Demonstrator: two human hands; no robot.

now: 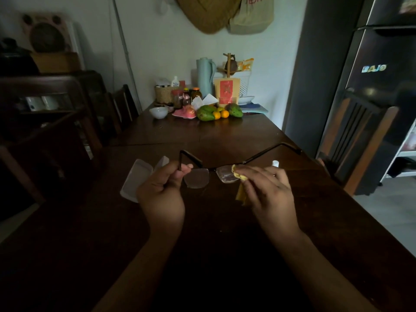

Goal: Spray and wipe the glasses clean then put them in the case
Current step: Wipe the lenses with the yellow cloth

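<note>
A person holds glasses (196,178) over a dark wooden table (202,136), temples unfolded and pointing away. The left hand (161,197), fingers curled, pinches the frame by the hinge at the 9 o'clock end. The right hand (267,190), at the 3 o'clock end, pinches a yellow cloth (238,174) against the lens there. An open white case (137,179) lies at 9 o'clock of the left hand, partly hidden by it. A spray bottle (275,164) shows its white top at 12 o'clock of the right hand. Fruit (216,113) sits at the table's far end.
</note>
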